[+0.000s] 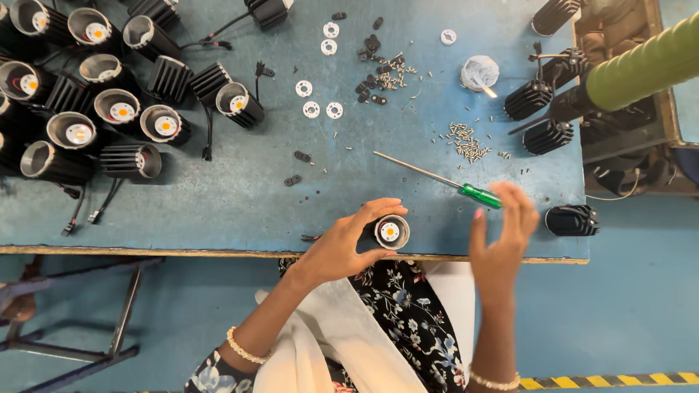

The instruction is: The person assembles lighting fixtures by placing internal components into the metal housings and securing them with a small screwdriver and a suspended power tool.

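While many finished lamps (116,107) lie far from the screwdriver (437,177), the left hand (342,244) has its fingers clamped on one lamp (390,232) and the right hand (502,236), fingers apart, reaches for that tool, screws (466,140) unused.

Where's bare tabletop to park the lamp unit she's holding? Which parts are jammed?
Free: the front strip of the table between the cable ends and the left hand, which holds the lamp unit. Also the patch between the white rings and the screwdriver. Crowded: the lamp cluster far left, the screw piles and the black heat sinks right.
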